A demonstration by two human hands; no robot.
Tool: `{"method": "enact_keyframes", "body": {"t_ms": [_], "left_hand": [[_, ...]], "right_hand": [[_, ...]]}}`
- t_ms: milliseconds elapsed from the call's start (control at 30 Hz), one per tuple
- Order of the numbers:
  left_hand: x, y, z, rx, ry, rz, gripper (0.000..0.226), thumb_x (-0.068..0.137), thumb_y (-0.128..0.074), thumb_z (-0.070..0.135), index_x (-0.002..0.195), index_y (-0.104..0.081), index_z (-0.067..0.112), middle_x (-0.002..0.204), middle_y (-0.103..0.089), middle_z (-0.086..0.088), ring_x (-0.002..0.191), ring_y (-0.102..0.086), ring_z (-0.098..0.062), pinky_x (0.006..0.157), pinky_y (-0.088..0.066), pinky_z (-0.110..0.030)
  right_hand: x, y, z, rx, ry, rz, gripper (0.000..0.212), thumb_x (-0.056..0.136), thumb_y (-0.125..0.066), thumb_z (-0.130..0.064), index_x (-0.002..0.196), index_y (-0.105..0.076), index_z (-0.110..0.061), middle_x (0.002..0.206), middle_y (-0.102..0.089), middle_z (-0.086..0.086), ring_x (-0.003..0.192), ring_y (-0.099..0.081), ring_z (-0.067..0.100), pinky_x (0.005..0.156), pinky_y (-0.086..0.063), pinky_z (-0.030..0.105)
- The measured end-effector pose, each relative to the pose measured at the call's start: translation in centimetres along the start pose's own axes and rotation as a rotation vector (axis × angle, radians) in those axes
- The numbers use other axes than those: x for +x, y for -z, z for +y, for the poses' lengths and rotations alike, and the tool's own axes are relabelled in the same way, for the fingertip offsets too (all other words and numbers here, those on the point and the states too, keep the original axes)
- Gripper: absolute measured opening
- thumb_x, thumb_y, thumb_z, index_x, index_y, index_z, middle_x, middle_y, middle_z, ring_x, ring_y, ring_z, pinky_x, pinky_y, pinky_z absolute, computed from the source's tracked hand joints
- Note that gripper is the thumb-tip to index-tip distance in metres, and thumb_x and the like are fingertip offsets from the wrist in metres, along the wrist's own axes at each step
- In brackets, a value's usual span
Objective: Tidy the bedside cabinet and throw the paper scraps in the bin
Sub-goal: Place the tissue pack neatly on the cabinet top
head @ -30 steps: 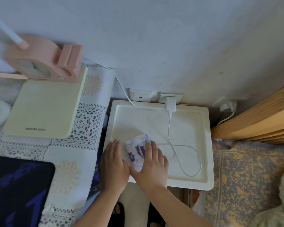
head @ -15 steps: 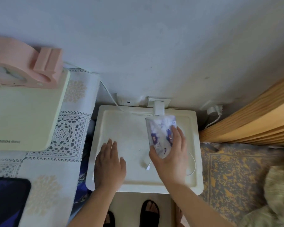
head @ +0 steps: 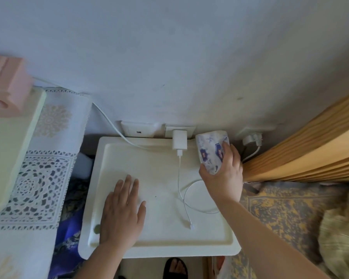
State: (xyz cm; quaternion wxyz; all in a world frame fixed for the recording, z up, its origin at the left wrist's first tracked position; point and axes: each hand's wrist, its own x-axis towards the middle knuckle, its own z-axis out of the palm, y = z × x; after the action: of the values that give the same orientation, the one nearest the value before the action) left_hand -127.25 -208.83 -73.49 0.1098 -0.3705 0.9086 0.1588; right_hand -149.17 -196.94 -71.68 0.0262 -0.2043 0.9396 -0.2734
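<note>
Tissue pack [head: 210, 150] carried to cabinet's [head: 161, 246] far-right corner, right hand's [head: 223, 178] grip enclosing it

No legible text anywhere. Two dark blue label patches with pale lettering on tissue pack [head: 211, 153], at 2 o'clock on cabinet top [head: 161, 198], held by right hand [head: 223, 178]; characters too small and blurred to read. No numbers, brands or signs discernible elsewhere.
</note>
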Motion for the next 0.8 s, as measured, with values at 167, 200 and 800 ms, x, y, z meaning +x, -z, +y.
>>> {"method": "enact_keyframes", "body": {"t_ms": [167,200,800], "left_hand": [[0.0,0.2,0.1,0.005,-0.011,0.000,0.071,0.086,-0.011,0.046,0.145,-0.028,0.012,0.156,-0.022,-0.010,0.143,-0.021,-0.028,0.112,-0.027,-0.045],[0.0,0.2,0.0,0.004,-0.014,-0.007,0.072,0.085,-0.008,0.047,0.146,-0.025,0.012,0.157,-0.018,-0.009,0.144,-0.017,-0.027,0.113,-0.024,-0.044],[0.2,-0.2,-0.2,0.002,0.007,-0.062,0.066,0.094,-0.026,0.047,0.149,-0.004,0.019,0.160,0.004,-0.003,0.146,0.001,-0.022,0.117,-0.016,-0.038]], "right_hand": [[-1.2,-1.4,-0.5,0.040,-0.066,0.002,0.085,0.070,-0.072,-0.036,0.142,-0.029,-0.018,0.145,-0.036,0.009,0.124,-0.040,0.032,0.099,-0.038,0.044],[-1.7,-1.5,-0.4,0.027,-0.070,0.004,0.084,0.071,-0.072,-0.036,0.142,-0.029,-0.017,0.145,-0.036,0.009,0.124,-0.040,0.032,0.100,-0.038,0.044],[-4.4,-1.4,0.8,-0.141,-0.123,-0.047,0.085,0.075,-0.065,-0.048,0.143,-0.031,-0.011,0.150,-0.031,0.009,0.139,-0.024,0.026,0.114,-0.023,0.043]]}}
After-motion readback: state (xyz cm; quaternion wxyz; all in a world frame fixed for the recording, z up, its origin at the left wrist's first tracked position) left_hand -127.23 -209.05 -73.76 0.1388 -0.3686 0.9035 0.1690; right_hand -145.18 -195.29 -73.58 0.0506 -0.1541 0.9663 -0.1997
